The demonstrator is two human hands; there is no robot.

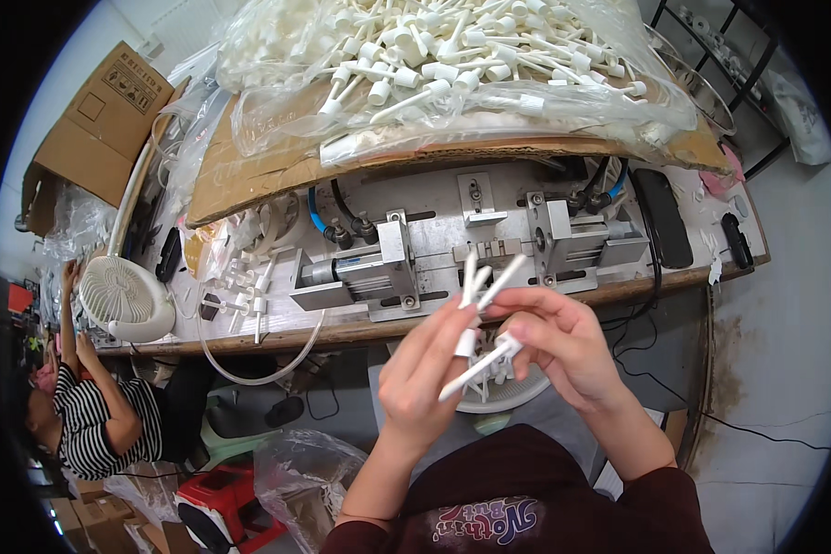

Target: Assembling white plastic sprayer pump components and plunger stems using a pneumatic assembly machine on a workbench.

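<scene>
My left hand (pixel 423 369) is closed around a few white plastic sticks with short cylindrical heads (pixel 472 280); their thin ends stick up past the fingertips. Close beside it, my right hand (pixel 563 343) pinches the head of another white stick (pixel 475 371), which slants down to the left across the gap between my hands. Below them, a round white basket (pixel 517 399) on my lap holds more such pieces, partly hidden by my fingers. Just beyond my fingertips sits a small metal fixture block (pixel 489 251) on the bench.
Two metal pneumatic clamps (pixel 369 272) (pixel 586 245) flank the fixture, with blue and black hoses. Behind, a cardboard sheet (pixel 277 180) carries a big heap of white pieces (pixel 434 65). A white fan (pixel 127 297) stands left; a person in a striped top (pixel 111 420) sits beyond.
</scene>
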